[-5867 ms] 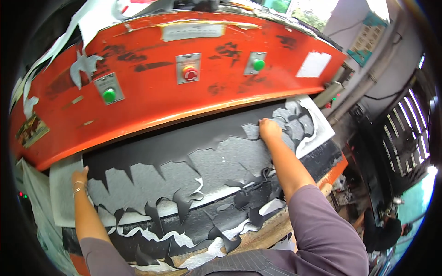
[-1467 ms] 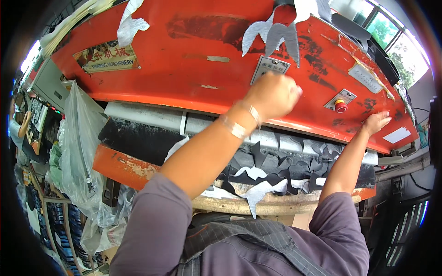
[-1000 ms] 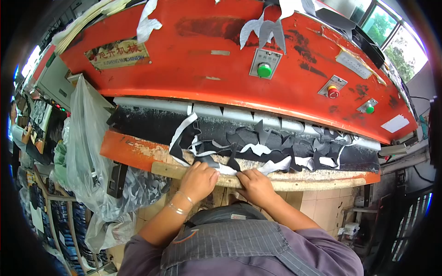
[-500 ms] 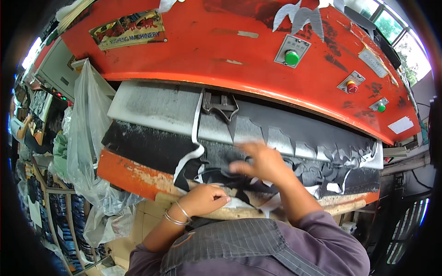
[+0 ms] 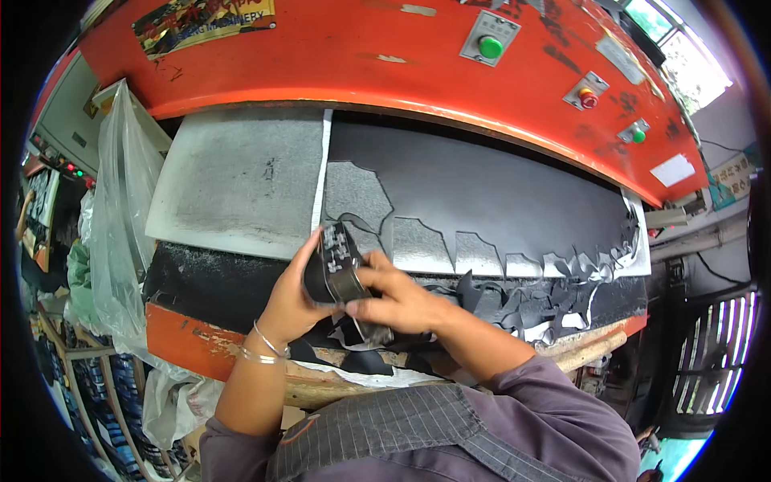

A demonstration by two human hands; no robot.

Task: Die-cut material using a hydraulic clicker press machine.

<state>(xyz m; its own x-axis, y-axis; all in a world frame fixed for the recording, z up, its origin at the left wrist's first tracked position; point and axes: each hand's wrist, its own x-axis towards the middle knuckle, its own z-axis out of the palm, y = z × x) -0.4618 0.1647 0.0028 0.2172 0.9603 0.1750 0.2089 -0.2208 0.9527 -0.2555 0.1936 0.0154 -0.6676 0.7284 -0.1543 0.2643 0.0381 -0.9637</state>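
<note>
Left hand [image 5: 293, 293]: fingers wrapped round the metal cutting die [image 5: 339, 265], at its 9 o'clock.
Right hand [image 5: 397, 301]: fingers pinching it from 3 o'clock.
Black sheet [image 5: 498, 197]: cut along its near edge (much uncut beyond).
Scraps [image 5: 522, 301]: uncleared.

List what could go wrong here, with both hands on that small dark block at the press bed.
Both the left hand and right hand grip the dark block just below the orange press head; fingers might get pinched if it descends. Loose black scraps could snag or shift the block.
</note>
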